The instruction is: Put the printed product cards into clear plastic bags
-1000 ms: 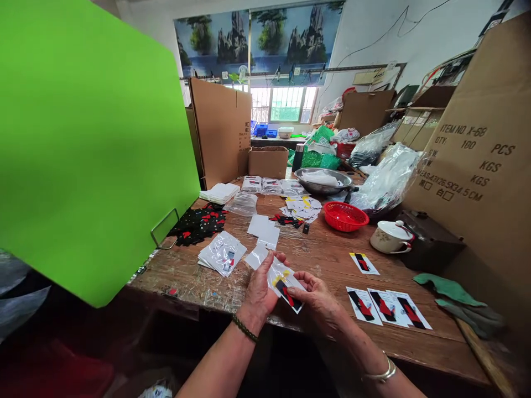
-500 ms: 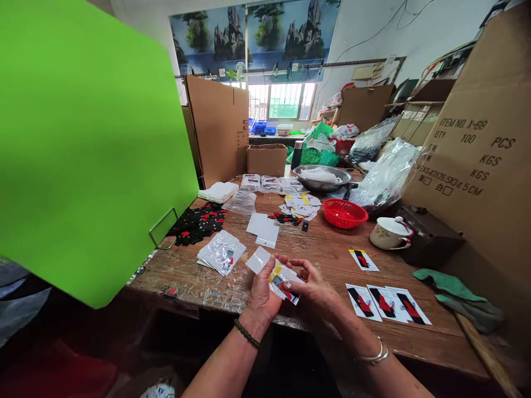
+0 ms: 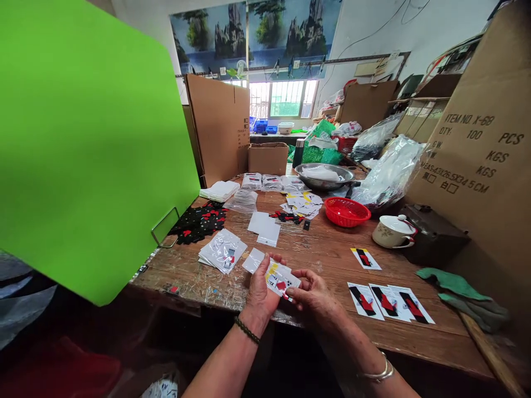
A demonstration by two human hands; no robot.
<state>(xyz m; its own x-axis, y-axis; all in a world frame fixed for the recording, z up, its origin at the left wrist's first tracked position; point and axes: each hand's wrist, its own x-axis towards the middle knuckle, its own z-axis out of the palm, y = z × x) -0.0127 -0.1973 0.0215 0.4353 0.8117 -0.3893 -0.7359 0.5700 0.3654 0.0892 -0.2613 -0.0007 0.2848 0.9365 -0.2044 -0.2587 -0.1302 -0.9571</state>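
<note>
At the bottom centre of the frame, the left hand [image 3: 260, 290] and the right hand [image 3: 314, 294] meet over the near edge of the worktop [image 3: 332, 254]. Both are closed lightly on one printed card [image 3: 280, 278] in a clear sleeve: the left cups its left end with the thumb on top, and the right pinches its lower right corner between thumb and fingers. The card carries a yellow patch and a small red and black piece. Whether the piece sits fully inside the sleeve cannot be made out.

Just right of the hands, three cards with red and black pieces [image 3: 390, 302] lie in a row, and a fourth card [image 3: 365, 258] lies a little beyond them; these look unbagged and, by my judgement, still waiting. To the left, a stack of filled clear sleeves [image 3: 223, 250] suggests finished work. Beyond it are empty sleeves [image 3: 264, 227] and a heap of loose black and red pieces [image 3: 198, 223], so plenty seems left.

Farther up the frame sit a red basket [image 3: 347, 211], a lidded mug [image 3: 392, 231] and a metal bowl [image 3: 323, 177]. A large cardboard box [image 3: 477, 166] fills the right.
</note>
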